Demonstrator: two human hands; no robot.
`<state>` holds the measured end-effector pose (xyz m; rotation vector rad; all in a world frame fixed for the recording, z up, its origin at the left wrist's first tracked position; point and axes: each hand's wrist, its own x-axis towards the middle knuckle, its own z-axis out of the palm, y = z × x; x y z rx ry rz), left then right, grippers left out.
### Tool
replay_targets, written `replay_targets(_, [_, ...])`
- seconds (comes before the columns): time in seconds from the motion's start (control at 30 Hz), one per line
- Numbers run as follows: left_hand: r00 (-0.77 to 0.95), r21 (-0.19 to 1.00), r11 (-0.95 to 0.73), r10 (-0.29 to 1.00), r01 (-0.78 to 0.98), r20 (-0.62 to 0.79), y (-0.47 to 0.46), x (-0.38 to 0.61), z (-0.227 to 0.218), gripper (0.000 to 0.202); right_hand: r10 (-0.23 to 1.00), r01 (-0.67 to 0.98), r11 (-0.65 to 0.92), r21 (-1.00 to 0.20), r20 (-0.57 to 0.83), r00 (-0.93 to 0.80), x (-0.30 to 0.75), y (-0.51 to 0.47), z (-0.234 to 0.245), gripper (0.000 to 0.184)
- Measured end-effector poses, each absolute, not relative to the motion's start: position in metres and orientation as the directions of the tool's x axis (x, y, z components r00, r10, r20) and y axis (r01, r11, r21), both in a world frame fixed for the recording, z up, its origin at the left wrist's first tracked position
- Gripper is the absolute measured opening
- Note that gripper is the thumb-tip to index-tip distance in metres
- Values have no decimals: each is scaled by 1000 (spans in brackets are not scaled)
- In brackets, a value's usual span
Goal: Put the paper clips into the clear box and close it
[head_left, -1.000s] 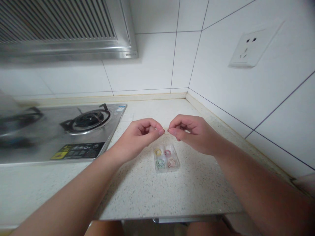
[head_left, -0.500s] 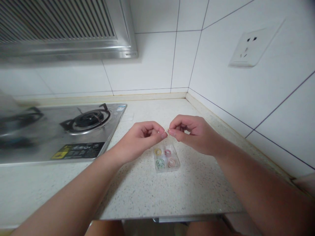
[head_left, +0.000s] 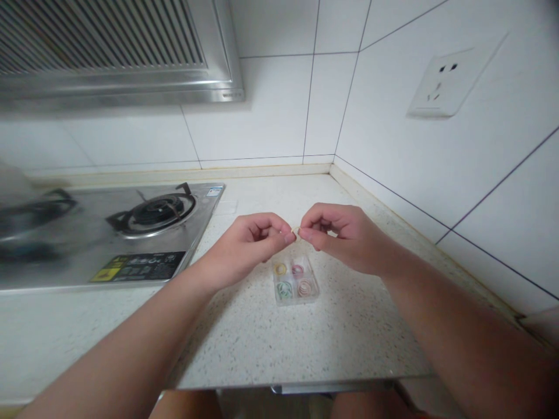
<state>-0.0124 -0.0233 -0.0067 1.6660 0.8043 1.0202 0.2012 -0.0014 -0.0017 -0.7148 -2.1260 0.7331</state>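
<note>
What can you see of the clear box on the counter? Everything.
The clear box looks like plastic, roughly square, with thin walls and dividers. It sits flat on the speckled counter. Four compartments hold coloured loops: yellow far left, pinkish-red far right, pale green near left, pale pink near right. Neither the left hand nor the right hand appears to touch it.

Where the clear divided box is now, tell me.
In the head view, the clear divided box sits on the counter, right of the stove, below the gap between left hand and right hand.
</note>
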Motion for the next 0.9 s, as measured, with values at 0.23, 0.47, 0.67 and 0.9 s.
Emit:
replay_targets(0.23, [398,951,-308,876,32,271,-22,-14,-7,22,669,267,689,-673,449,-593,200,-1,-2,18])
replay_targets(0.47, [438,962,-269,872,55,219,-23,-12,-6,20,673,263,691,-673,466,-575,201,-2,-1,19])
replay_targets(0.67, [494,960,-259,852,104,176,-24,-12,-8,22,664,246,702,-669,488,-566,201,-2,0,17])
replay_targets(0.9, [504,960,-256,848,117,165,-22,-13,-11,25,662,257,701,-666,471,-583,201,-1,0,18])
